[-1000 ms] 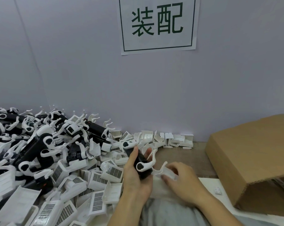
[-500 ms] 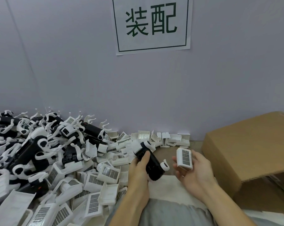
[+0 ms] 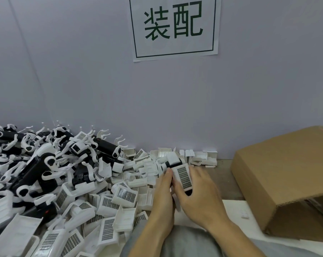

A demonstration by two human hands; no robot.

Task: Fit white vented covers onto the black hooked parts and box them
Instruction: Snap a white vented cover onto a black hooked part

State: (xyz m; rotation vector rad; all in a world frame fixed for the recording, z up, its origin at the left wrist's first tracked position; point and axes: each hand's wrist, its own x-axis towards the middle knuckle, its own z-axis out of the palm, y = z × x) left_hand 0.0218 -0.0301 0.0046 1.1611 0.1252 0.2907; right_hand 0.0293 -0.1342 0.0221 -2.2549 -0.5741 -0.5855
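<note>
My right hand (image 3: 197, 193) has brought the white cover (image 3: 183, 176) onto the black part (image 3: 172, 164), which my left hand (image 3: 163, 190) grips; both grips are closed.

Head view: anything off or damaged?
Nothing looks damaged. Both hands, left and right, hold a white cover on a black part. Loose parts heaped at left; box sits tilted at right.

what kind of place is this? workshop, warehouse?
Most likely a manual assembly station in a small factory. A wall sign reads 装配 ("assembly"), a big loose heap of black hooked parts and white vented covers fills the bench, and a cardboard box sits at the right.
</note>
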